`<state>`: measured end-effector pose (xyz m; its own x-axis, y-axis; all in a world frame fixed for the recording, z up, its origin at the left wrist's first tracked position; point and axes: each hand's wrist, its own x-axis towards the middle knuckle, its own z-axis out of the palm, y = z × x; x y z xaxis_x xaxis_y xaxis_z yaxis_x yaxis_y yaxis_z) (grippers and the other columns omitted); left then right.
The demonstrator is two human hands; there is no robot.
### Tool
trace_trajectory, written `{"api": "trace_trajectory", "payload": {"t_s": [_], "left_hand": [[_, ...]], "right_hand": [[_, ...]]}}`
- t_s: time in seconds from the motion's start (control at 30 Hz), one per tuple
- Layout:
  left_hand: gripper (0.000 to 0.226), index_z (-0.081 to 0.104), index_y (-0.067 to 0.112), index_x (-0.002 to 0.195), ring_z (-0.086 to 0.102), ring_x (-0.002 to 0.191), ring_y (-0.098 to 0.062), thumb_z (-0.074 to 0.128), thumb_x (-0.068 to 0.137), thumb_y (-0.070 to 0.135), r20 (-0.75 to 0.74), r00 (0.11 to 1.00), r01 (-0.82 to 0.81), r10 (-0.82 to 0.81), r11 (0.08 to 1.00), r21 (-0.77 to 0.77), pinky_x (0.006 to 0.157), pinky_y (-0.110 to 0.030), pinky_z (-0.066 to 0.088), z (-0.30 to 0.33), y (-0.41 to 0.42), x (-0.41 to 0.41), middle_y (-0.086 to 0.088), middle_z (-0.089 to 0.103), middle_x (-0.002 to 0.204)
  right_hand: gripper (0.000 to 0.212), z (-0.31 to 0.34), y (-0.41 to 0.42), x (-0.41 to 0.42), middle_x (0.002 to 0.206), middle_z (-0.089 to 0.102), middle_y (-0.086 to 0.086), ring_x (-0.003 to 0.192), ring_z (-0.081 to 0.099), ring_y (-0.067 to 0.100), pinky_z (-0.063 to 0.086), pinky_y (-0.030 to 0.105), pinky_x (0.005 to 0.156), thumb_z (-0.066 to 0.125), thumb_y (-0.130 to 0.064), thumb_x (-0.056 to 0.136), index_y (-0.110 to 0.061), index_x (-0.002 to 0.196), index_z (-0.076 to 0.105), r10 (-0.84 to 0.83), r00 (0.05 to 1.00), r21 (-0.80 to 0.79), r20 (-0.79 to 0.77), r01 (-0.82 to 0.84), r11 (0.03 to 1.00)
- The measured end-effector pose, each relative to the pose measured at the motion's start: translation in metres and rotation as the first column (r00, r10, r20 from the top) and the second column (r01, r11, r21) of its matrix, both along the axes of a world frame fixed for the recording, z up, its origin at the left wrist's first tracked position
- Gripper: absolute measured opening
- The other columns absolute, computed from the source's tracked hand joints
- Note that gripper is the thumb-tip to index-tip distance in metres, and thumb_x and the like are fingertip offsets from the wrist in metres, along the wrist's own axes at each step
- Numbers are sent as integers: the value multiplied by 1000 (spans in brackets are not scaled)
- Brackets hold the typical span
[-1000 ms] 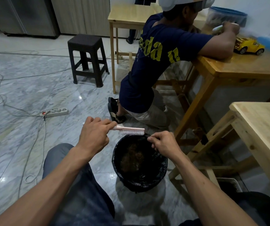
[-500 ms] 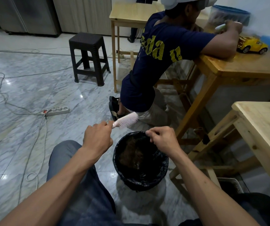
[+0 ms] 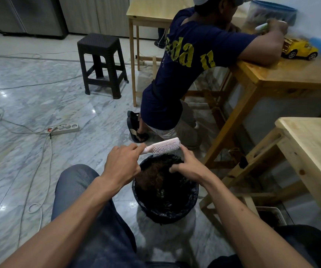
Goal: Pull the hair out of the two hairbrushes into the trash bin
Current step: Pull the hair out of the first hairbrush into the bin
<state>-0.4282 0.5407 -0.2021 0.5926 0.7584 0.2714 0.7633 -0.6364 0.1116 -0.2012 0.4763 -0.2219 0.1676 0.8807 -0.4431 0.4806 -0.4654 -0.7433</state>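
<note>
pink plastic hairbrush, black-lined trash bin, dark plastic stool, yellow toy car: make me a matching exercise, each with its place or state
Things:
1. pink plastic hairbrush
2. black-lined trash bin
3. dark plastic stool
4. yellow toy car

Places or states:
A. on the wooden table
B. standing alone on the marble floor
C. gripped by the left hand
D. holds brown hair

Pairs: 1-C, 2-D, 3-B, 4-A

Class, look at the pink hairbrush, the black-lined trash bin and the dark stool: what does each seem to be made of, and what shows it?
Pink hairbrush: likely matte plastic, moulded bristles. Black-lined trash bin: liner looks like thin glossy plastic film, crinkled and shiny; the bin beneath is hidden. Dark stool: probably moulded plastic with a woven texture.
</note>
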Motion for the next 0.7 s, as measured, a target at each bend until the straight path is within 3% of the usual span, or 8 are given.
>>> {"api": "trace_trajectory", "payload": {"t_s": [0.1,0.2,0.3,0.43,0.57,0.63,0.7], "left_hand": [[52,64,23,120,53,62,-26,65,73,2,40,997,65,-66,997,33,60,-30,29,-1,0,1,3,67,86],[51,62,23,123,39,61,-19,64,77,1,106,993,56,-61,997,49,60,-30,27,0,1,-4,5,65,87],[52,63,23,121,33,61,-17,63,75,-1,110,993,31,-38,998,61,60,-30,26,0,2,-7,4,64,85],[54,67,22,115,41,59,-22,63,67,-1,-40,998,-40,44,995,88,62,-33,26,-4,11,-16,1,68,85],[50,70,19,108,52,61,-29,66,62,-1,-143,980,-128,138,989,77,64,-35,28,-11,17,-28,-4,68,83],[48,70,19,105,49,60,-28,67,62,-2,-149,977,-140,151,987,82,64,-35,26,-13,16,-26,-4,67,82],[47,69,21,107,41,61,-25,64,65,-1,-125,983,-128,135,990,60,65,-34,24,-13,13,-20,-4,68,85]], "right_hand": [[65,-1,5,-5,139,65,9,130,62,24,52,39,105,83,-17,87,-16,144,51,-147,901,94,-407,201,975],[24,-1,4,-8,101,79,9,89,74,19,59,25,81,71,-8,96,-2,119,67,-176,771,165,-612,342,925],[12,-6,3,-9,78,75,3,68,61,10,52,18,63,70,-11,98,-1,101,76,-231,793,194,-563,399,896],[10,-12,-2,1,74,74,3,65,60,10,53,21,66,71,-9,96,-12,92,80,-367,764,208,-530,537,818],[7,-18,-6,19,71,76,1,64,63,10,55,25,72,74,-9,95,-9,96,81,-475,679,185,-560,661,727],[10,-25,-7,21,73,77,0,67,65,10,57,25,73,74,-10,95,-6,101,81,-495,707,191,-505,651,735],[21,-28,-8,18,89,80,1,79,69,10,59,25,78,70,-10,99,-2,116,77,-453,793,201,-407,562,802]]}}
